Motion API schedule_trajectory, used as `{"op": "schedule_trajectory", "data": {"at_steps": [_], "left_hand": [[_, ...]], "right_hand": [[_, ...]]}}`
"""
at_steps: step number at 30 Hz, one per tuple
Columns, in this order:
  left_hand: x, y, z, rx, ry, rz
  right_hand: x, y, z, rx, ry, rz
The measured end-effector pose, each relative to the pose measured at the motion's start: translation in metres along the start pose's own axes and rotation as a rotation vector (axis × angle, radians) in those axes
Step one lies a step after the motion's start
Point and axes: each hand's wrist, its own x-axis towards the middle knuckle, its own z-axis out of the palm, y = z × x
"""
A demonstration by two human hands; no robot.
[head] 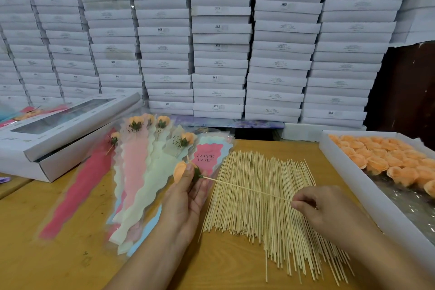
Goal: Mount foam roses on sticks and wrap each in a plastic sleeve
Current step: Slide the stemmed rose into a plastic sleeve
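Left hand (188, 192) raised palm-up, forearm entering from lower centre, fingers (186, 178) curled in a grip at the tips. Right hand (324, 209) lower right, knuckles up, fingers pinched together at the thumb.

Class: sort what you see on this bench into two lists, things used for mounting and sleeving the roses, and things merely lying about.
Belonging to the job:
foam rose held in the left hand
stick pinched by the right hand
pile of sticks
tray of roses
plastic sleeves

Lying about:
windowed box
stacked white boxes
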Motion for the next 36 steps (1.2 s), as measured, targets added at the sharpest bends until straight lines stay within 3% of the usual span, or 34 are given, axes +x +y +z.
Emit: {"op": "schedule_trajectory", "data": {"at_steps": [8,22,30,33,36], "left_hand": [[0.001,0.002,0.001,-0.008,-0.012,0.010],[-0.003,0.001,0.001,0.040,-0.109,-0.010],[-0.005,0.000,0.002,0.135,-0.129,-0.025],[-0.005,-0.002,0.002,0.272,-0.109,-0.013],[-0.004,-0.006,-0.001,0.747,0.003,0.130]], "right_hand": [[-0.002,-0.003,-0.006,0.101,-0.247,0.006],[0.000,-0.003,-0.006,0.528,-0.314,0.048],[0.001,0.000,-0.001,0.934,-0.250,0.241],[0.003,0.002,0.001,1.044,-0.222,0.312],[0.005,0.003,0.002,1.136,-0.206,0.367]]}}
